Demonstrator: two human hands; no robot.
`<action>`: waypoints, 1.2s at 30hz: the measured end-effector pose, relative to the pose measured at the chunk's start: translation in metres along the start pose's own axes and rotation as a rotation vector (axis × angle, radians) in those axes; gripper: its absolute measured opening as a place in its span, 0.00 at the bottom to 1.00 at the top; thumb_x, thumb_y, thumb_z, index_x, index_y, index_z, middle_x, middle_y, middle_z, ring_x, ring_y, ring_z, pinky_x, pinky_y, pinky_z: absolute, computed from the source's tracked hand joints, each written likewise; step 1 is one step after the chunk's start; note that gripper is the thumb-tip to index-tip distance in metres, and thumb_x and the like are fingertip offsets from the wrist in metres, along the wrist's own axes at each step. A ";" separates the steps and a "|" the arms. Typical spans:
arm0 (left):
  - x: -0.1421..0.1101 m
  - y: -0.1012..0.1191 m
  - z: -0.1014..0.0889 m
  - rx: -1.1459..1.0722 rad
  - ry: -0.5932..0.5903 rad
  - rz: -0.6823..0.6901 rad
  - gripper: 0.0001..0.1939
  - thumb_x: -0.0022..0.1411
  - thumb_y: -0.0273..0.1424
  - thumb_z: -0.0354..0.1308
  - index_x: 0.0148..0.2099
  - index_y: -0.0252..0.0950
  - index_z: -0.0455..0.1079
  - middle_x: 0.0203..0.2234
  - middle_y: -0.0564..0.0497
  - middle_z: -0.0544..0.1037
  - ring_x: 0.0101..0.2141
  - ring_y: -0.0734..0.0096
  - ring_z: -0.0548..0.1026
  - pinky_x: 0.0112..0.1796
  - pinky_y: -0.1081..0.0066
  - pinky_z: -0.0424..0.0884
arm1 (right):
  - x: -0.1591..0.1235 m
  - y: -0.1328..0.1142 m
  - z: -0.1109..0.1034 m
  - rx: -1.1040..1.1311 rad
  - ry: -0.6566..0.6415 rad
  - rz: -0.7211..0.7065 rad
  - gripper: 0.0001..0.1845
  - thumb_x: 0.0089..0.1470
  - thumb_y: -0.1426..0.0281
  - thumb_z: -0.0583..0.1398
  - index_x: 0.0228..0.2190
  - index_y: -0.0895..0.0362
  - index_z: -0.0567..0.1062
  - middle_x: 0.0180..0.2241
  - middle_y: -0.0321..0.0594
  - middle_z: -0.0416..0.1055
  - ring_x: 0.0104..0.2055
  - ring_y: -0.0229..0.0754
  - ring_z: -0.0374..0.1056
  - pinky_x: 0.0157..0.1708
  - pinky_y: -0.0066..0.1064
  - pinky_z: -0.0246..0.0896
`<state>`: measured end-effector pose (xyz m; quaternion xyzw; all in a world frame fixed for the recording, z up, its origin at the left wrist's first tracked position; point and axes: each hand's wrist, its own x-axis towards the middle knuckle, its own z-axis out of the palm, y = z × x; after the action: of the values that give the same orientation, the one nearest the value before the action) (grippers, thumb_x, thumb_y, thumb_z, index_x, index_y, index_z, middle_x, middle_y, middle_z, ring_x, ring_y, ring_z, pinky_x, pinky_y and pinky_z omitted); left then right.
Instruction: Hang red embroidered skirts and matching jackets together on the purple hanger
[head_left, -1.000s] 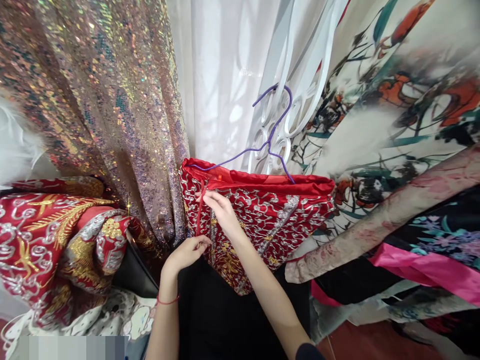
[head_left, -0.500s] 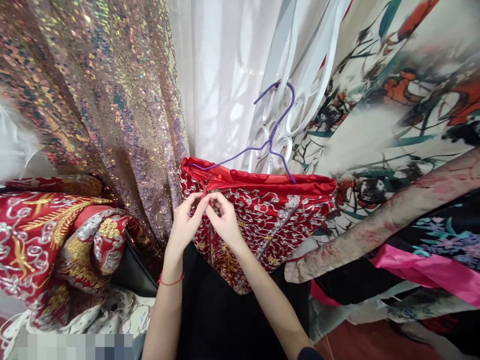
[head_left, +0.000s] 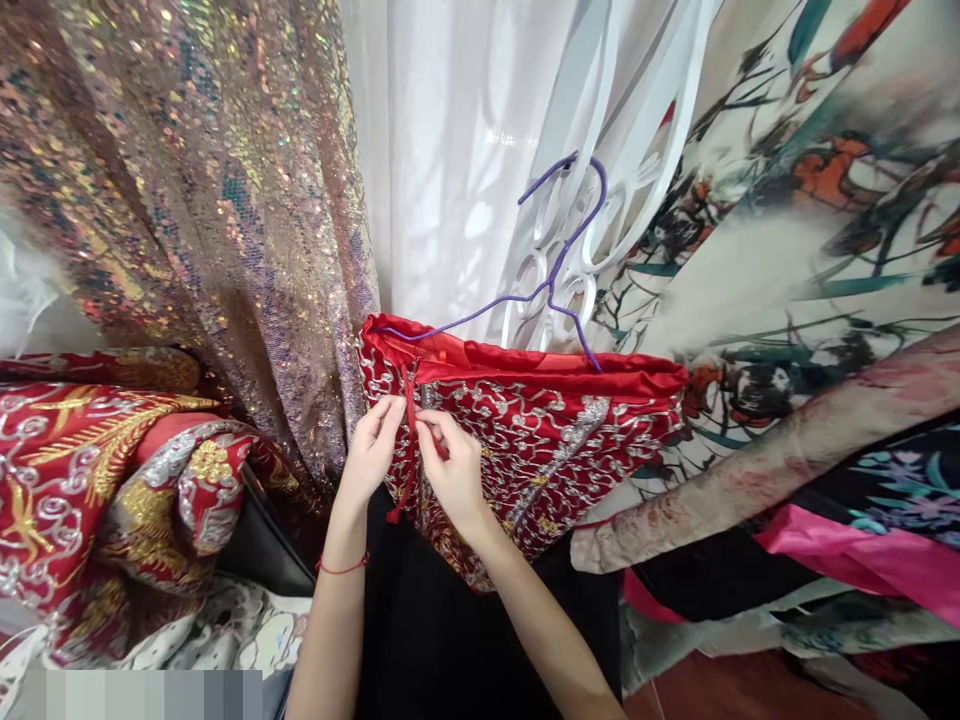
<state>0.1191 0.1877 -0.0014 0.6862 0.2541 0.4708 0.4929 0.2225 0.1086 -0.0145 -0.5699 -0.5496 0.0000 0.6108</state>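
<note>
A red skirt-like garment (head_left: 517, 430) with silver and gold embroidery hangs in front of me from a purple hanger (head_left: 574, 240). At the left of its waistband a thin red drawstring (head_left: 410, 385) comes down, with a tasselled end dangling below my hands. My left hand (head_left: 375, 445) pinches this drawstring between thumb and fingers from the left. Close beside it, my right hand (head_left: 454, 465) is closed on the drawstring too, its fingers curled. The exact grip of the right fingertips is partly hidden.
White ornate metalwork (head_left: 600, 190) carries the hanger. A sequinned curtain (head_left: 247, 220) hangs at the left, above a heap of red embroidered cloth (head_left: 112, 500). Floral fabric (head_left: 825, 200) and a rolled cloth (head_left: 720, 480) fill the right side.
My hands have moved slightly down and apart, and a length of drawstring now shows between and below them. The view has shifted a little.
</note>
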 end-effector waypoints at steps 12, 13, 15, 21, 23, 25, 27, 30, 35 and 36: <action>-0.002 -0.021 -0.003 -0.293 0.188 -0.187 0.26 0.61 0.55 0.59 0.38 0.34 0.76 0.17 0.61 0.53 0.18 0.81 0.48 0.18 0.77 0.46 | -0.006 0.010 -0.008 -0.400 0.029 -0.178 0.16 0.69 0.69 0.52 0.45 0.57 0.79 0.36 0.40 0.81 0.31 0.36 0.76 0.36 0.27 0.70; 0.002 -0.019 -0.003 -0.297 0.218 -0.179 0.25 0.57 0.53 0.63 0.38 0.33 0.76 0.16 0.61 0.54 0.18 0.82 0.48 0.19 0.76 0.45 | -0.006 0.011 -0.008 -0.448 0.013 -0.196 0.17 0.69 0.70 0.51 0.46 0.57 0.79 0.35 0.40 0.81 0.30 0.36 0.75 0.35 0.27 0.69; 0.008 -0.013 -0.002 -0.297 0.163 -0.171 0.25 0.52 0.49 0.69 0.41 0.33 0.78 0.16 0.61 0.57 0.19 0.82 0.49 0.20 0.76 0.47 | -0.005 0.011 -0.005 -0.562 -0.051 -0.237 0.17 0.69 0.71 0.51 0.47 0.57 0.79 0.34 0.41 0.81 0.28 0.36 0.74 0.34 0.28 0.67; 0.007 -0.009 -0.003 -0.123 0.054 -0.109 0.19 0.54 0.45 0.68 0.35 0.33 0.76 0.18 0.58 0.64 0.22 0.79 0.59 0.26 0.75 0.58 | -0.011 -0.022 -0.011 -0.759 -0.486 -0.307 0.10 0.66 0.73 0.56 0.40 0.58 0.78 0.29 0.37 0.78 0.26 0.38 0.72 0.29 0.30 0.59; 0.004 -0.016 -0.005 -0.042 0.121 -0.073 0.18 0.57 0.46 0.65 0.33 0.34 0.73 0.19 0.58 0.64 0.22 0.79 0.59 0.27 0.75 0.58 | -0.016 -0.039 -0.022 -0.695 -0.581 -0.319 0.12 0.67 0.69 0.56 0.34 0.58 0.77 0.28 0.36 0.77 0.25 0.39 0.72 0.29 0.32 0.58; 0.001 -0.023 -0.006 0.020 0.160 -0.023 0.17 0.61 0.45 0.62 0.34 0.35 0.71 0.20 0.58 0.64 0.22 0.78 0.59 0.27 0.75 0.58 | -0.018 -0.056 -0.034 -0.578 -0.615 -0.322 0.15 0.68 0.66 0.55 0.30 0.58 0.75 0.26 0.36 0.76 0.24 0.38 0.70 0.30 0.31 0.57; -0.003 -0.031 -0.005 0.064 0.155 0.005 0.16 0.64 0.45 0.59 0.34 0.36 0.70 0.21 0.57 0.65 0.23 0.78 0.59 0.27 0.75 0.58 | -0.010 -0.070 -0.043 -0.394 -0.596 -0.300 0.16 0.68 0.65 0.55 0.29 0.57 0.74 0.25 0.34 0.74 0.25 0.36 0.67 0.31 0.30 0.57; -0.010 -0.038 -0.001 0.055 0.138 -0.019 0.18 0.64 0.46 0.58 0.31 0.36 0.67 0.22 0.56 0.64 0.24 0.76 0.60 0.27 0.74 0.58 | 0.021 -0.083 -0.046 -0.068 -0.536 -0.205 0.17 0.67 0.63 0.56 0.28 0.57 0.73 0.25 0.33 0.72 0.25 0.33 0.65 0.31 0.26 0.59; -0.022 -0.033 0.004 -0.061 0.187 -0.009 0.23 0.65 0.50 0.56 0.28 0.37 0.61 0.21 0.57 0.59 0.23 0.76 0.55 0.26 0.74 0.54 | 0.067 -0.079 -0.033 0.065 -0.193 0.043 0.14 0.66 0.60 0.55 0.38 0.55 0.76 0.30 0.34 0.74 0.30 0.35 0.71 0.33 0.27 0.66; -0.024 -0.029 0.004 -0.080 0.201 -0.017 0.24 0.66 0.50 0.56 0.27 0.37 0.60 0.21 0.57 0.57 0.23 0.77 0.54 0.26 0.74 0.53 | 0.066 -0.077 -0.032 0.028 -0.088 0.052 0.12 0.65 0.61 0.56 0.40 0.55 0.76 0.32 0.36 0.75 0.32 0.35 0.72 0.33 0.27 0.67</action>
<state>0.1155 0.1775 -0.0382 0.6132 0.2893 0.5426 0.4959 0.2216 0.1008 0.0909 -0.5749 -0.5608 0.0487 0.5939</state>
